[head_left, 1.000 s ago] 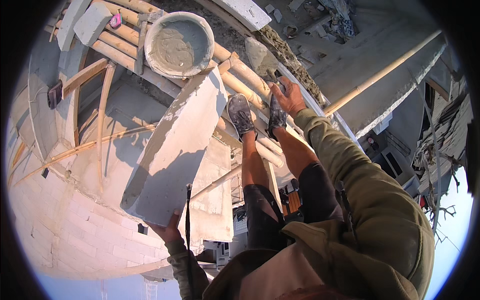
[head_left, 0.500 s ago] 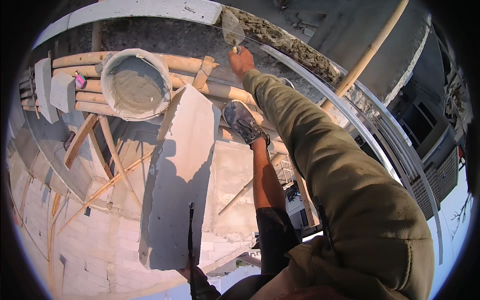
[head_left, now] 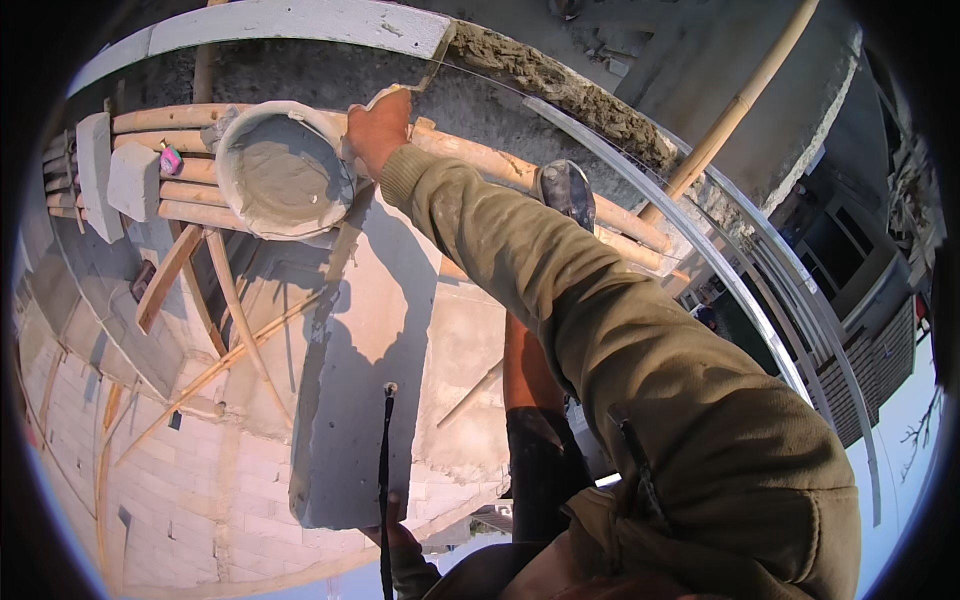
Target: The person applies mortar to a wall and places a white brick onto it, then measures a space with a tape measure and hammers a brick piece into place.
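Note:
My right hand (head_left: 380, 130) is closed round the handle of a trowel (head_left: 430, 76), whose blade shows only as a thin edge beside the wall top. That hand is just right of a bucket (head_left: 232, 195) filled with grey wet mortar (head_left: 285, 168). Below the bucket a long, light grey concrete block (head_left: 360, 430) slants toward me. My left hand (head_left: 393, 525) grips its near end from beneath, with most of the fingers hidden. A mortar bed (head_left: 550, 85) lies along the wall top, right of the laid pale blocks (head_left: 300, 18).
Bamboo poles (head_left: 480, 160) form the scaffold under the bucket, with my shoe (head_left: 566, 190) on them. Small block pieces (head_left: 133, 182) and a pink object (head_left: 171, 158) sit at the left. A metal straightedge (head_left: 640, 190) and a string line run along the wall. A dark strap (head_left: 385, 480) hangs before the block.
My right hand has swung left with the trowel, from the mortar bed to beside the bucket. The trowel blade has turned edge-on. My foot has shifted right along the poles.

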Demonstrator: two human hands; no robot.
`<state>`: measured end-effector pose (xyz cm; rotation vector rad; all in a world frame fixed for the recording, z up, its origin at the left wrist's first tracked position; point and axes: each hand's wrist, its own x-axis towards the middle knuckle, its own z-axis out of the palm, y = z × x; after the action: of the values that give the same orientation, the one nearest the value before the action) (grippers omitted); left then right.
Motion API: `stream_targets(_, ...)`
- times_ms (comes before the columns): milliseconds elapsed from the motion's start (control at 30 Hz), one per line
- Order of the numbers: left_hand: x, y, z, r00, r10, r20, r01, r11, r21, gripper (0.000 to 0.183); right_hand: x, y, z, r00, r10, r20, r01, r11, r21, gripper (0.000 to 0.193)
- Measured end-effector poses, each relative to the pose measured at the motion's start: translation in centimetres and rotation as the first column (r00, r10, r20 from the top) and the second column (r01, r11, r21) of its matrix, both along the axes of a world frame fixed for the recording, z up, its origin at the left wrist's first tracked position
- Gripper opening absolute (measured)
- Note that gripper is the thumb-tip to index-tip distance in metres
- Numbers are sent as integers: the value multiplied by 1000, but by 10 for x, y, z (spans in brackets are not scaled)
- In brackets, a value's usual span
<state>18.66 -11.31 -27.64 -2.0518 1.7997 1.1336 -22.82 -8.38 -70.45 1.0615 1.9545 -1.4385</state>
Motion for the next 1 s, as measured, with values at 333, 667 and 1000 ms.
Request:
stream_targets(333,65,0,-1,995,-34,-91,33,999,-13,75,56,46,180,966,64,249,88,828,-554,45)
stream_targets(667,4,19,2,968,-125,-220,109,991,-81,94,48,80,235,850,522,67,-434,768,-471,55)
stream_targets(1000,-102,-9,63,942,252,-220,-234,966,106,75,181,147,327,-121,962,-245,-986,-146,-84,106)
